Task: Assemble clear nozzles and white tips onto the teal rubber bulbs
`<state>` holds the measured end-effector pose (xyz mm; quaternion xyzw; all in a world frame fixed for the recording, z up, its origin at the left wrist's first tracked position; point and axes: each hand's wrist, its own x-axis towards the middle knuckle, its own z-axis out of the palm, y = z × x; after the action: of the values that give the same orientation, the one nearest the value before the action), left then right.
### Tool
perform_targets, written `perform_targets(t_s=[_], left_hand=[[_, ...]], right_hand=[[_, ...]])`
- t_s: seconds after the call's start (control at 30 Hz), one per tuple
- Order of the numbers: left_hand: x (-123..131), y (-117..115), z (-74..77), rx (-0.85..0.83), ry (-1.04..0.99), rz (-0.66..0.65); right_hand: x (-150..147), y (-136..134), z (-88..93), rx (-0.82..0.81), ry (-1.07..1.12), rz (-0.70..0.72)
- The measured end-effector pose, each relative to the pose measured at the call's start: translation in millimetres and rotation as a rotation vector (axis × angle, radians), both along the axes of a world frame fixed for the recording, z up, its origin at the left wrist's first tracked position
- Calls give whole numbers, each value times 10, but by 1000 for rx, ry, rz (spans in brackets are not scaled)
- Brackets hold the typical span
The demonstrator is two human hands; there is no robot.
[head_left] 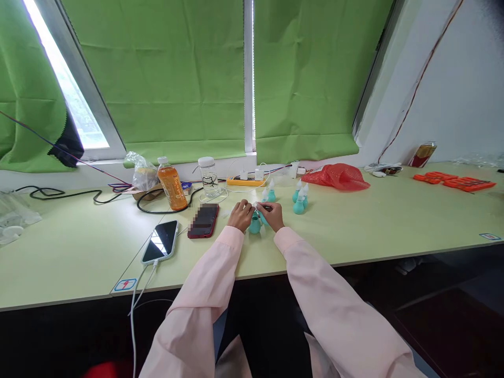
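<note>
My left hand (pixel 241 215) and my right hand (pixel 272 214) meet above the table, fingertips pinched close together. Between them shows a small white piece (pixel 255 205), partly hidden by the fingers; which hand grips it more is hard to see. Just below stands a teal squeeze bulb (pixel 255 224) with an open top and no nozzle. Another teal bulb is partly covered by my right hand. Behind the hands stands a teal bulb with a white pointed nozzle (pixel 271 193). Several like it, including a nearer teal bulb (pixel 298 205), form a group to the right.
Left lie a dark red-edged phone (pixel 203 221) and a white-edged phone (pixel 160 241) with a cable. Behind are an orange drink bottle (pixel 172 185), a clear jar (pixel 208 177) and a yellow power strip (pixel 246 181). A red plastic bag (pixel 336 177) and orange tools (pixel 452 181) lie right.
</note>
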<state>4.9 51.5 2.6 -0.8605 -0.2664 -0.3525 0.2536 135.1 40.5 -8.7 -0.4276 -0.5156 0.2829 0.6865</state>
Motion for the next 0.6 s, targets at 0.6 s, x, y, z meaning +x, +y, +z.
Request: perform_targets(t_s=[0.6], left_hand=[[4,68,-49,-103,-257,-128]], right_hand=[[15,38,-8,-20,42,51]])
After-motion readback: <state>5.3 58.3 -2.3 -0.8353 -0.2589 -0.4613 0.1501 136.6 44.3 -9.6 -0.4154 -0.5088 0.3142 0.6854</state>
